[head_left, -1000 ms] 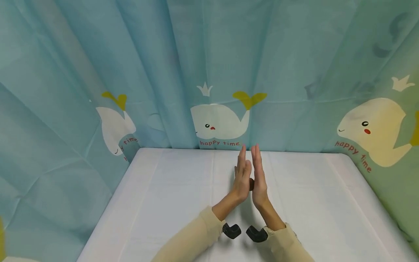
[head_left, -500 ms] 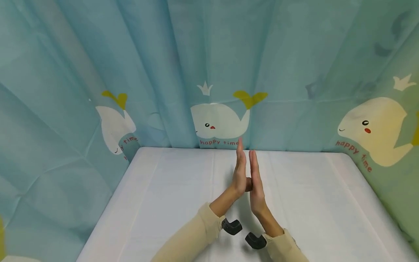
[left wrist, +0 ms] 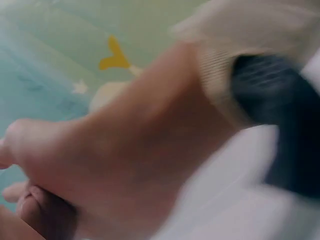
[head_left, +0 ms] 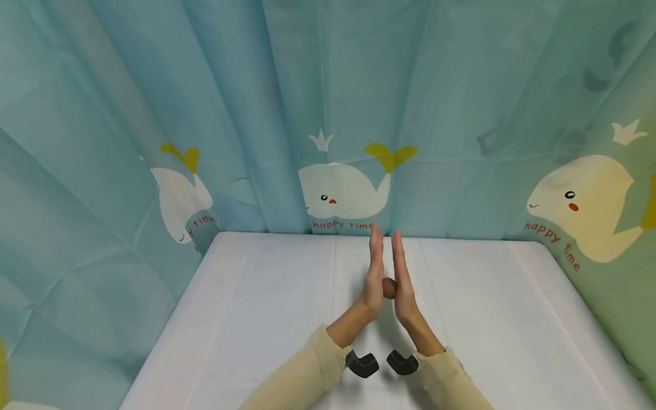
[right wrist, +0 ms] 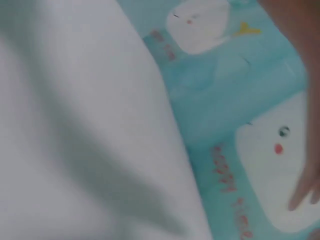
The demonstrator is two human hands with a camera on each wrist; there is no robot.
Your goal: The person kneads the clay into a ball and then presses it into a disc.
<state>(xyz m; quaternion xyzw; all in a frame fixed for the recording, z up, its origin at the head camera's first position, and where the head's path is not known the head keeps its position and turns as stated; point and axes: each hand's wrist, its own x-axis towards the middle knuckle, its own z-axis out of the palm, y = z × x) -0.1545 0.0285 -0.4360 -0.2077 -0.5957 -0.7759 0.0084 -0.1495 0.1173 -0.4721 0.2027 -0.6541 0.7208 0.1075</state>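
In the head view both hands stand upright, palm to palm, above the middle of the white table. My left hand and right hand have straight fingers pointing away from me. A small brown lump is pressed between the lower palms, and part of it shows in the gap. The fingertips are slightly apart. Both arms wear cream sleeves. The left wrist view is blurred, with a palm heel and a sleeve filling it. In the right wrist view the edge of my right hand runs along the right border.
A blue curtain printed with white whales hangs close around the table on the far, left and right sides. A black camera mount sits at each wrist. White cloth covers the table.
The palms have slid against each other: the left hand drew back a little and the right moved forward, so they are level again. More of the brown lump shows between them.
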